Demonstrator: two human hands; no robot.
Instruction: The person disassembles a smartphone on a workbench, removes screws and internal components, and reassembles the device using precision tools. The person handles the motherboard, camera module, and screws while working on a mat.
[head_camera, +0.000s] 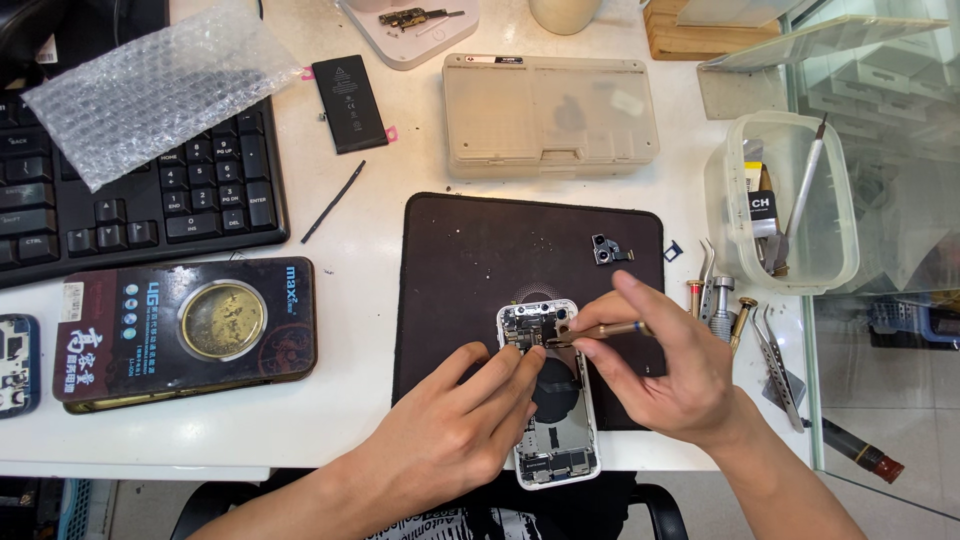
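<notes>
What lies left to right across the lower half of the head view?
Dark tin → left hand → opened phone → right hand holding a screwdriver → loose tweezers.

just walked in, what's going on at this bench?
A person is working inside an opened phone lying on a dark mat. The left hand steadies the phone from its left side. The right hand holds tweezers, tips at the upper part of the phone's internals. A small camera module lies apart on the mat, a loose battery sits beside the keyboard, and more tools rest right of the mat.
</notes>
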